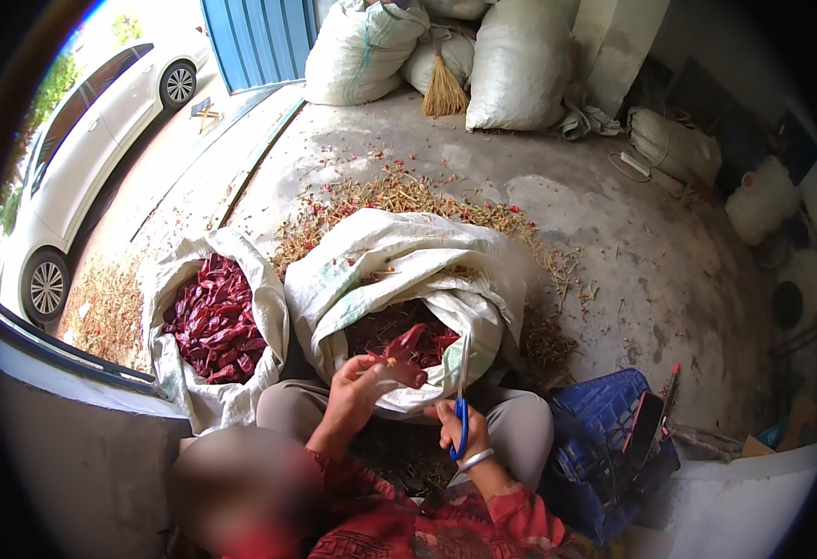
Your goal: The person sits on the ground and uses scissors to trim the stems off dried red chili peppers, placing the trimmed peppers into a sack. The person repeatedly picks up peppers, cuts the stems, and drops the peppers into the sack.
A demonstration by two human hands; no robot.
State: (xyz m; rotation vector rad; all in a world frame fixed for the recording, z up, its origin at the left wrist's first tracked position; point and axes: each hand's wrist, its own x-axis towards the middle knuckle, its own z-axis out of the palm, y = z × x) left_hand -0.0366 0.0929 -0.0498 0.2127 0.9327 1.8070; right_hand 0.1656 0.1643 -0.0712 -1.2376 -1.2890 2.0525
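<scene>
My left hand (354,397) pinches dried red chili peppers (408,360) by their stem end, above the mouth of a large white woven sack (387,244). More dark red peppers lie inside that sack. In my right hand (465,434) are blue-handled scissors (460,427), their blades pointing up and away from me, just right of the peppers. Whether the blades are parted cannot be told. Left of the large sack stands a smaller white woven sack (268,293) with a rolled rim, filled with dried red peppers (216,321).
Cut stems and pepper bits (408,192) litter the concrete floor beyond the sacks. A blue plastic crate (600,391) with a phone (642,426) on it stands at my right. Full white sacks (520,63) and a straw broom (444,87) are at the back; a white car (101,133) is outside.
</scene>
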